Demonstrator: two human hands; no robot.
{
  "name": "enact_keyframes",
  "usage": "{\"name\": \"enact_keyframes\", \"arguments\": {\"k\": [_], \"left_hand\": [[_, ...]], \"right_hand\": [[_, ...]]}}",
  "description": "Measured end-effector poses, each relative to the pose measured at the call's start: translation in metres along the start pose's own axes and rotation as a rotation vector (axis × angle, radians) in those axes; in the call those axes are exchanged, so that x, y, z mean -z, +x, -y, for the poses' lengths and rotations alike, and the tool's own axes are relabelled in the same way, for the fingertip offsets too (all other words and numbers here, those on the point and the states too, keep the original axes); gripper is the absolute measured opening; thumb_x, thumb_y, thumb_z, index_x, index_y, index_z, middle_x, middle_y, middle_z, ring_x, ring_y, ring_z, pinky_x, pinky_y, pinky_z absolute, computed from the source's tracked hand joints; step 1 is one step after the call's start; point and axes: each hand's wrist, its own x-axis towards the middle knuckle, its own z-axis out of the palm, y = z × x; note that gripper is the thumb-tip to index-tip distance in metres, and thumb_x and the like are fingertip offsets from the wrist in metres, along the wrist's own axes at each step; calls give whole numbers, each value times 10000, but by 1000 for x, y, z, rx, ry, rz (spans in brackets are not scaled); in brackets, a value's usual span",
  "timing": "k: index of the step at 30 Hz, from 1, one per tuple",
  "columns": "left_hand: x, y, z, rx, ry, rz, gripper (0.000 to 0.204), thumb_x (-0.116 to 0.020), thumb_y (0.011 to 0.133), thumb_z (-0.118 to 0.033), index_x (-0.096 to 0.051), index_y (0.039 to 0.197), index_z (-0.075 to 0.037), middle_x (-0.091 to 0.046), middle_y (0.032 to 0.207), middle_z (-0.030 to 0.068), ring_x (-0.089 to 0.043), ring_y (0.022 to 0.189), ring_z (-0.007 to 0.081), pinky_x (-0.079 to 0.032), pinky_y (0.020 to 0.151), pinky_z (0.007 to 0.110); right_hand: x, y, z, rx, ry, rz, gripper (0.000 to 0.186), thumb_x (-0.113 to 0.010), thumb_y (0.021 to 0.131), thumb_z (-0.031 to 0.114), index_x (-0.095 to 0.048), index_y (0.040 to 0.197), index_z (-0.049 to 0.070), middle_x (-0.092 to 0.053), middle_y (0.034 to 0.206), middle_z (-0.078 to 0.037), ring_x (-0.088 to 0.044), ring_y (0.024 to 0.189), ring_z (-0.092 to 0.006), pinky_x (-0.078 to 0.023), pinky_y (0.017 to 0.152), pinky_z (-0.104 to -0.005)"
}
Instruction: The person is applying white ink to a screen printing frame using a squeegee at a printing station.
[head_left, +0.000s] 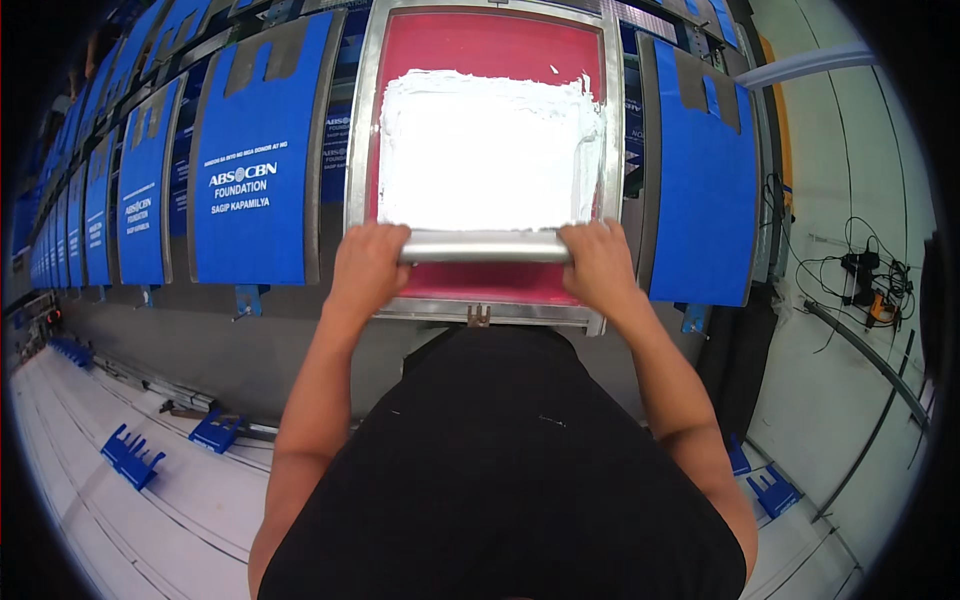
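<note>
We hold the silver bar (485, 247) near six o'clock on the red screen (490, 40) (white paste (480, 150) lies toward twelve), left grip (370, 265) wrapped round its nine o'clock end, right grip (603, 267) its three.

Left hand (371, 266), one: bare, closed in a firm grip, back upward, fingers (376, 234) curled over at the far side. Right hand (602, 262), one: bare, gripping likewise, level with my left and well apart from it. Left forearm (322, 375), one: bare, slanting up and inward to my wrist. Right forearm (668, 375), one: bare, slanting inward from the other side. Wrists (333, 312), two: angled slightly inward. Upper arms (285, 500), two: bare, one along each side of my torso (505, 470).
</note>
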Motion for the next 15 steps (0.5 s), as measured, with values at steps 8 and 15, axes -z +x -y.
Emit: {"name": "enact_keyframes", "arguments": {"k": [8,15], "left_hand": [[-18,-20,-8,58,-118,100,276,-673,590,-19,-604,856,-50,-626,842,122,-590,832,319,-460,764,420],[-58,-40,3,-36,-126,-95,313,-623,589,4,-610,900,-34,-626,846,125,-592,820,307,-443,748,432]], "right_hand": [[-16,-7,12,-175,-24,268,281,-654,633,55,-651,914,79,-664,870,-121,-627,904,-312,-361,1032,-516],[-54,-18,1,-60,17,-57,382,-685,578,22,-669,952,96,-680,874,-97,-638,882,-297,-341,1059,-517]]}}
